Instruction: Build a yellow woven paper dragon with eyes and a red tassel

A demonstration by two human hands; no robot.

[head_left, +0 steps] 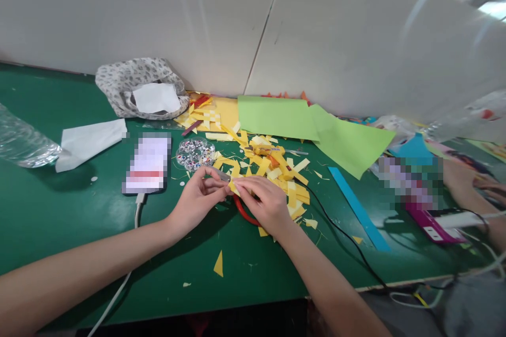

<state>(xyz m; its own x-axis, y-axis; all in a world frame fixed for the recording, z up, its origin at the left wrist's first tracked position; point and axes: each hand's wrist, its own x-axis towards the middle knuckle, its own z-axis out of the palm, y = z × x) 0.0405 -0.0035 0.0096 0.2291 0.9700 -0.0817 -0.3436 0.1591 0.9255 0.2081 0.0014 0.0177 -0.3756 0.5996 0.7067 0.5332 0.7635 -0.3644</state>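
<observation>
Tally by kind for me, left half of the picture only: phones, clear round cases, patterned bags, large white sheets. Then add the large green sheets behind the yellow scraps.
Phone: 1
Clear round case: 1
Patterned bag: 1
Large white sheets: 2
Large green sheets: 2
Total: 7

Can't read any text, label, brand, number or sign. Can't read phone (147, 160): pixelated down to pale blocks plus a red band. Can't read pixelated patch (411, 181) at right either. Can't resolve markings on purple box (421, 221) just below patch: too small.
</observation>
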